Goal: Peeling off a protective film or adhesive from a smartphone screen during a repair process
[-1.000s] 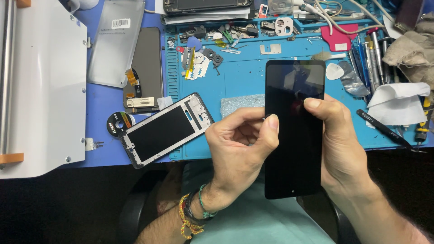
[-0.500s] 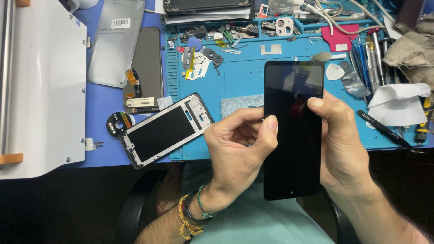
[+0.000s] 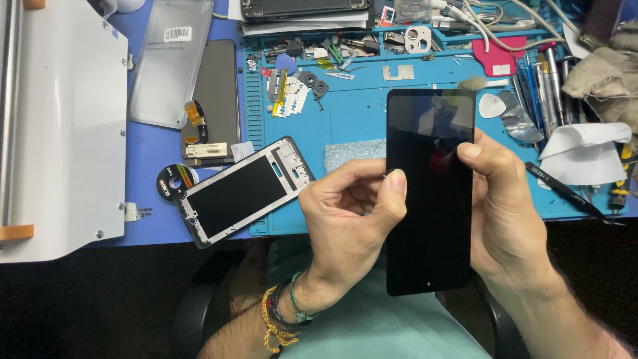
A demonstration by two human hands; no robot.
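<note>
I hold a black phone screen panel (image 3: pixel 428 199) upright above my lap, its glass facing me. My right hand (image 3: pixel 508 219) grips its right edge, thumb resting on the glass. My left hand (image 3: pixel 349 216) is curled at the panel's left edge, thumb and fingertips pinching there; whether they hold a film or the edge itself I cannot tell. A phone frame (image 3: pixel 242 189) with a dark middle lies tilted on the blue mat (image 3: pixel 359 119) to the left of my left hand.
A white machine housing (image 3: pixel 63 126) fills the left. Another dark panel with an orange flex cable (image 3: pixel 212 100) and a clear sleeve (image 3: pixel 169 60) lie behind the frame. Small parts, screwdrivers (image 3: pixel 551 86), a white pick (image 3: pixel 492 105), tissue (image 3: pixel 585 153) and black tweezers (image 3: pixel 565 193) crowd the mat.
The screen panel and both hands have stayed almost in place; my right thumb has shifted slightly on the glass.
</note>
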